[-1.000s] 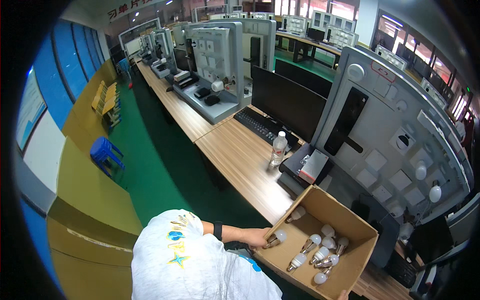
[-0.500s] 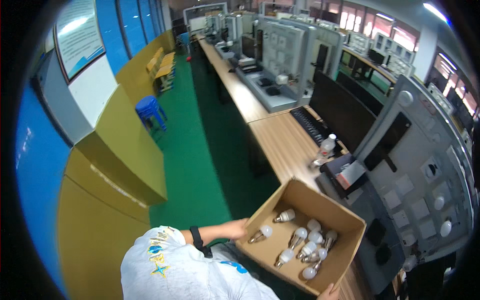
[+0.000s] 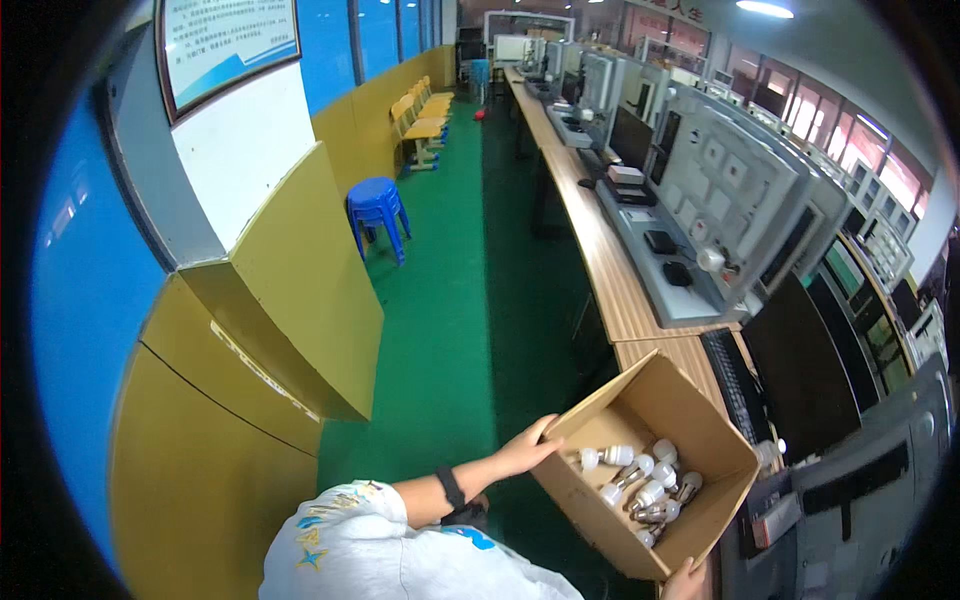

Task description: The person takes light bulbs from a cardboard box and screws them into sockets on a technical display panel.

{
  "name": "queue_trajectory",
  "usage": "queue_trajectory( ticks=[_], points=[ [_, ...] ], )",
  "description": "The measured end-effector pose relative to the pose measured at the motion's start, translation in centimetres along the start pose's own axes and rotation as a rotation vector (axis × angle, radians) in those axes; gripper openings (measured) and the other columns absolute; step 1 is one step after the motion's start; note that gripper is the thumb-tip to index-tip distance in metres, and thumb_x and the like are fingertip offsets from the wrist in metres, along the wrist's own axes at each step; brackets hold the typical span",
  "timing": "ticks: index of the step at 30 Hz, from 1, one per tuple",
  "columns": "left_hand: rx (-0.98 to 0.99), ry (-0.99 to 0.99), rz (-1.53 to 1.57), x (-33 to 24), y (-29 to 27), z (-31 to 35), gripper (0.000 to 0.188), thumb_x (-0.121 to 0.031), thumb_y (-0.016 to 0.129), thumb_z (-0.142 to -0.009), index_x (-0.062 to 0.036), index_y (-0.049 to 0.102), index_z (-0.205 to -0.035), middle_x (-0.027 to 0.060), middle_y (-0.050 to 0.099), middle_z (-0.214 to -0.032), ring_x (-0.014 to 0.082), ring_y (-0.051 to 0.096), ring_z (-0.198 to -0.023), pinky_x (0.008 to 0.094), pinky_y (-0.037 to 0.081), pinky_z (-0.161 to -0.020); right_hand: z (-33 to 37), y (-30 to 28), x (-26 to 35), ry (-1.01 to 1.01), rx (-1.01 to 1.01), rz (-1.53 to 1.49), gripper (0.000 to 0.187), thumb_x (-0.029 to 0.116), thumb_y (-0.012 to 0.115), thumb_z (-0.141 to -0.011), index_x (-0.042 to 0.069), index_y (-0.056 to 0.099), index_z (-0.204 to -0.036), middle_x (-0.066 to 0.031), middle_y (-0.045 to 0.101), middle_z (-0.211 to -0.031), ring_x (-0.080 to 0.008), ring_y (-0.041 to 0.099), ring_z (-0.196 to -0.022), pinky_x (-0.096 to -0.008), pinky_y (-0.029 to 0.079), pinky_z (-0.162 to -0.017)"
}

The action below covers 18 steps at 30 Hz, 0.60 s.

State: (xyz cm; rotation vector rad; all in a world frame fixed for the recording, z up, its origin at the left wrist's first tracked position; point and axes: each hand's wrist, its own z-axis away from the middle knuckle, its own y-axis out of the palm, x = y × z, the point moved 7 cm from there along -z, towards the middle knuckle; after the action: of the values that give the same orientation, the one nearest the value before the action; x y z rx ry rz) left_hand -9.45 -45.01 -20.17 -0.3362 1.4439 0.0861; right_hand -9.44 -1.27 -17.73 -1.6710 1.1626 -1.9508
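Observation:
I hold an open cardboard box [image 3: 705,402] in front of me, tilted, partly over the near end of the wooden bench. Several white light bulbs [image 3: 652,492] with metal bases lie loose on its bottom. My left hand [image 3: 530,447] is closed on the box's left edge, thumb over the rim. At the near right corner, my right hand [image 3: 685,580] grips the box; only part of that hand shows at the lower edge of the view.
A long wooden bench [image 3: 570,195] runs away on the right, with a black keyboard [image 3: 733,385], a dark monitor [image 3: 803,365] and grey equipment panels [image 3: 720,180]. Stacked blue stools [image 3: 376,203] and yellow chairs [image 3: 418,125] stand along the left wall beside a green floor [image 3: 430,330].
My view has turned left, so the bench and box sit farther right. Inside the box, the bulbs have shifted closer together. Both hands keep hold of it.

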Motion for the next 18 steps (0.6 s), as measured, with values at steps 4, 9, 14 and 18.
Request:
queue_trajectory(
  ticks=[4,9,14,18],
  points=[
    [0.007,0.060,0.032,-0.2,-5.7,-10.1,0.066,-0.033,0.057,-0.088,-0.0007,0.027,-0.136,0.0193,0.043,-0.132,0.0264,0.040,-0.123,0.0344,0.033,-0.102,-7.3,9.6,3.3,-0.105,0.020,-0.218,0.033,0.016,0.053,-0.089,-0.005,0.052,-0.114,-0.0180,0.062,-0.100,-0.0270,0.059,-0.090,-0.0376,0.046,-0.080],
    [-0.070,0.059,-0.071,1.1,-12.6,-21.8,0.070,-0.031,0.058,-0.086,-0.0026,0.022,-0.139,0.0208,0.034,-0.137,0.0308,0.033,-0.128,0.0388,0.028,-0.105,-11.2,17.3,15.5,-0.049,0.093,-0.065,0.032,0.014,0.052,-0.088,-0.007,0.052,-0.112,-0.0249,0.061,-0.100,-0.0362,0.060,-0.092,-0.0400,0.045,-0.080],
    [-0.290,0.228,-0.188,0.1,-17.7,-29.7,0.076,-0.024,0.062,-0.084,-0.0109,0.016,-0.143,0.0242,0.027,-0.137,0.0361,0.026,-0.129,0.0453,0.023,-0.107,-15.4,25.4,23.6,-0.186,0.129,0.007,0.029,0.018,0.054,-0.086,-0.004,0.054,-0.105,-0.0236,0.063,-0.087,-0.0381,0.061,-0.083,-0.0441,0.047,-0.072],
    [-0.233,0.222,-0.226,0.8,-21.1,-36.9,0.071,-0.023,0.059,-0.086,-0.0126,0.018,-0.143,0.0223,0.027,-0.136,0.0354,0.027,-0.127,0.0444,0.024,-0.106,-17.0,29.4,30.4,-0.131,0.210,0.063,0.036,0.025,0.053,-0.087,-0.004,0.056,-0.107,-0.0260,0.061,-0.096,-0.0403,0.058,-0.094,-0.0444,0.045,-0.082]
  ],
)
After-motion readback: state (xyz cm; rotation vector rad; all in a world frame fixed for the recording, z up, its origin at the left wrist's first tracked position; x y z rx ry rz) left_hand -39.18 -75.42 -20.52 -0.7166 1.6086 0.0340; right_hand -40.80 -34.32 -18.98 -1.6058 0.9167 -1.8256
